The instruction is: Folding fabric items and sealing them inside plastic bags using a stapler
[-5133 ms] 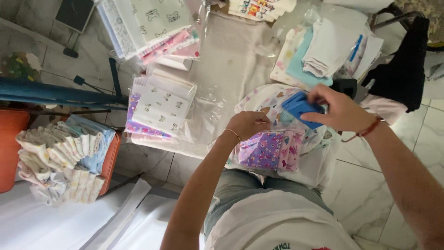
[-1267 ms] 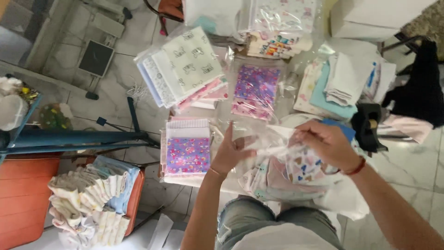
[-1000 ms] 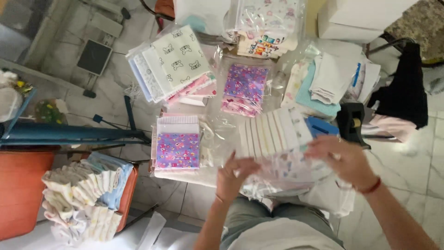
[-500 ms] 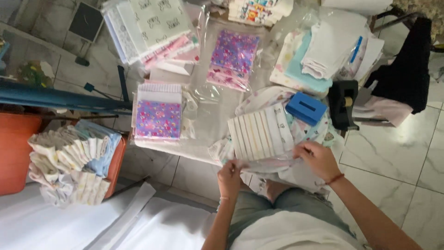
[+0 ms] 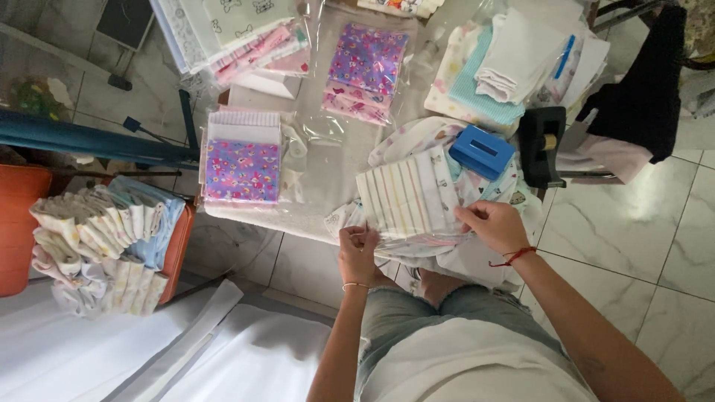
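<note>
Under both hands, striped cloth pack (image 5: 408, 199), part-hidden

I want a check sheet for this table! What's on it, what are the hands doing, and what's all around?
Surface: table covered with clear plastic.
Job's things: striped folded cloth in a clear bag, at the near edge.
Clutter: purple flowered packs, blue box, black tape dispenser, folded white and teal cloths.
Grips: left hand and right hand both pinch the bag's near edge.
Cables: nothing seen.
Surroundings: orange bin, heap of folded cloths, tiled floor.
</note>
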